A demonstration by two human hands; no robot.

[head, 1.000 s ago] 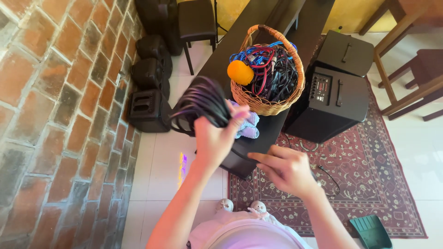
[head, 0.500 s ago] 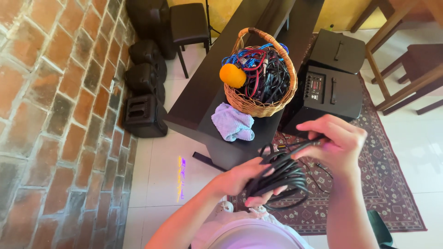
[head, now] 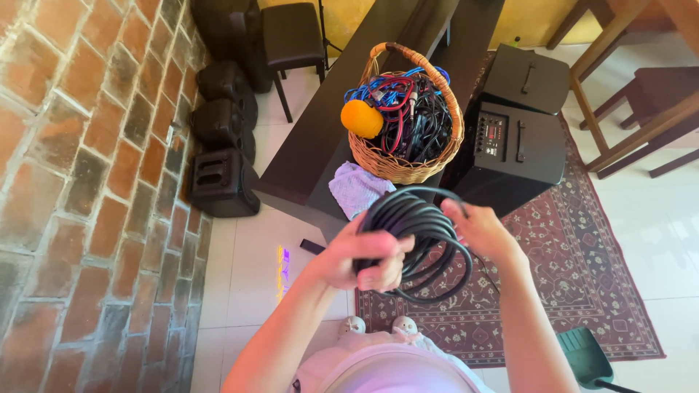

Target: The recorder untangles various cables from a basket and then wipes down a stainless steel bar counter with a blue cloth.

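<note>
I hold a coiled black cable (head: 422,218) in front of my chest. My left hand (head: 364,255) is closed around the coil's left side. On the coil's right side rests my right hand (head: 480,229), gripping the loops. Just beyond the coil, a wicker basket (head: 400,166) full of tangled cables, with an orange ball (head: 362,118) in it, stands on a dark table (head: 313,138). A pale purple cloth (head: 354,188) lies on the table next to the basket.
A brick wall (head: 80,182) runs along the left, with black speakers (head: 222,178) on the floor beside it. A black amplifier box (head: 513,149) and a black case (head: 526,78) stand right of the table on a patterned rug (head: 575,269). Wooden chairs (head: 641,109) are at the far right, a stool (head: 291,36) at the top.
The coil went from my left hand held up over the table, down and right, to both hands holding it at chest height. My right hand moved onto the coil.
</note>
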